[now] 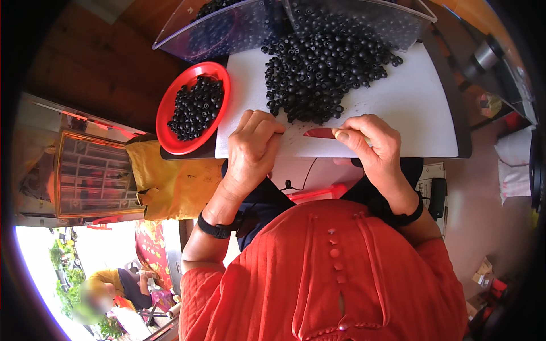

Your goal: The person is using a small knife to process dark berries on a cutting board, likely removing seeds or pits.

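Left hand [252,145] curls, contents unclear; right hand [375,143] pinches a red tool [319,133]; most black beads [318,77] seemingly remain, upper centre; fewer, perhaps done, occupy an upper-left plate [164,122].

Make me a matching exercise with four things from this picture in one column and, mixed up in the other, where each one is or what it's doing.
Things
1. red dish
2. big pile of black beads
3. pointed red tool
4. yellow sack

Places and states
A. heaped on the white board
B. beside the left forearm, lower in the picture than the dish
C. held in the right hand
D. holding a smaller batch of beads

Pairs: 1-D, 2-A, 3-C, 4-B
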The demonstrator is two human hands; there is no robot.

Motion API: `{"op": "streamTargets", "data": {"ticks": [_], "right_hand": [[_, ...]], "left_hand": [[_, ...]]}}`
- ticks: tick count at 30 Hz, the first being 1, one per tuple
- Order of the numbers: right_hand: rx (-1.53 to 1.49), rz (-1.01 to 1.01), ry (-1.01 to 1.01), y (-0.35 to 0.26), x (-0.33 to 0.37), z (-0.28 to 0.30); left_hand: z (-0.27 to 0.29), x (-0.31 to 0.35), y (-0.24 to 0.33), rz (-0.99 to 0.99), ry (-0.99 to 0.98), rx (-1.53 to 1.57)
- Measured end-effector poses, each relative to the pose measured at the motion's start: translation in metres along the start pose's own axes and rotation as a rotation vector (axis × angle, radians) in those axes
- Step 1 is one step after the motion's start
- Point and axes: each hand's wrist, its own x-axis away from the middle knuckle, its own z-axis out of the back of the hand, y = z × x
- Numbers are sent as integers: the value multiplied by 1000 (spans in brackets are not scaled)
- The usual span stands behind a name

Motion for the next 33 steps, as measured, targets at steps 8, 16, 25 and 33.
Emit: {"op": "streamTargets", "data": {"ticks": [8, 16, 25, 33], "right_hand": [[-371, -407, -73, -14, -9, 20], [-1397, -626, -167, 20, -10, 34], [-1541, -594, -274, 24, -3, 36], [-1452, -601, -204, 18, -4, 28]], "left_hand": [[-10, 3, 8, 42, 48, 25], [-7, 10, 15, 137, 76, 9], [-6, 11, 16, 177, 64, -79], [-2, 11, 16, 70, 24, 5]]}}
